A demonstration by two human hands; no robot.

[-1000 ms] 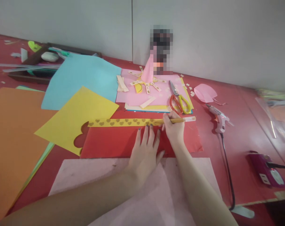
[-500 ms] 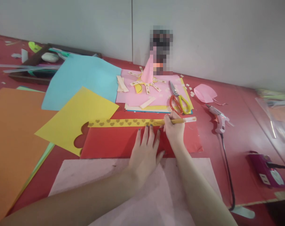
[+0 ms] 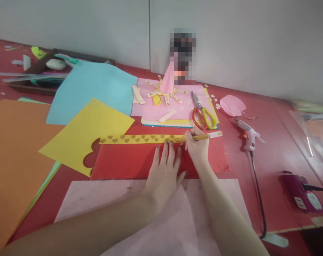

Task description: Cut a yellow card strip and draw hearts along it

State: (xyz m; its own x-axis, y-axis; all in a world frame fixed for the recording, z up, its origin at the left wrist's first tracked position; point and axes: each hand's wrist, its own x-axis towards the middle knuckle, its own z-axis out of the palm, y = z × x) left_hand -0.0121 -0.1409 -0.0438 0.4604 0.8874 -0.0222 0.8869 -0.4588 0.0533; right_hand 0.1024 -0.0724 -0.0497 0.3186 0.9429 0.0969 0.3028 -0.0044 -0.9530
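My left hand point(image 3: 165, 169) lies flat with fingers stretched out on a red paper sheet point(image 3: 124, 161), its fingertips at the lower edge of a long yellow ruler with heart marks point(image 3: 140, 139). My right hand point(image 3: 197, 145) is closed on a yellow pencil point(image 3: 208, 136) whose tip meets the ruler's right end. The ruler lies across the top of the red sheet. A pale pink sheet point(image 3: 97, 199) lies under my forearms.
Yellow point(image 3: 89, 133), light blue point(image 3: 92, 90) and orange point(image 3: 14, 156) sheets lie to the left. Behind are a pink sheet with paper strips and a pink cone point(image 3: 167, 80), red-and-yellow scissors point(image 3: 202, 115), a glue gun point(image 3: 248, 135) with its cord, and a purple power strip point(image 3: 301, 193).
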